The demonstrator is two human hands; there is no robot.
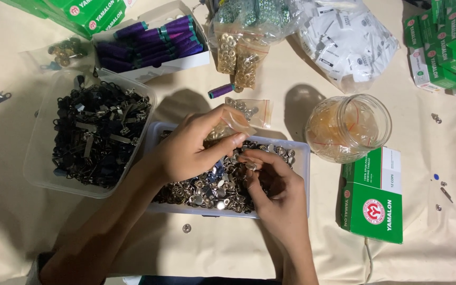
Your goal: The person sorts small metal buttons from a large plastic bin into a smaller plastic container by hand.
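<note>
In the middle of the frame the left hand (pixel 186 150) pinches a small clear plastic bag (pixel 231 122) between thumb and fingers, holding its mouth tilted down toward the tray, which seems a way to keep it open and close to the pieces; the right hand (pixel 273 184) has its fingers curled together over the heap and pinches one or a few silver snap buttons (pixel 212 190), just below the bag, almost touching the left fingertips; the buttons lie loose in a shallow clear tray (pixel 302 158) that keeps them from rolling over the cream cloth (pixel 212 248), though one button (pixel 186 228) lies alone on the cloth below the tray; to the left a clear tub (pixel 38 163) holds dark metal clips, kept apart from the silver pieces; in the upper left an open white box (pixel 186 60) carries purple thread spools, and one spool (pixel 221 91) lies alone above the hands; to the right stands a glass jar (pixel 348 126), and beside it, lower right, a green box (pixel 371 203); filled small bags (pixel 237 58) rest at the top centre.
</note>
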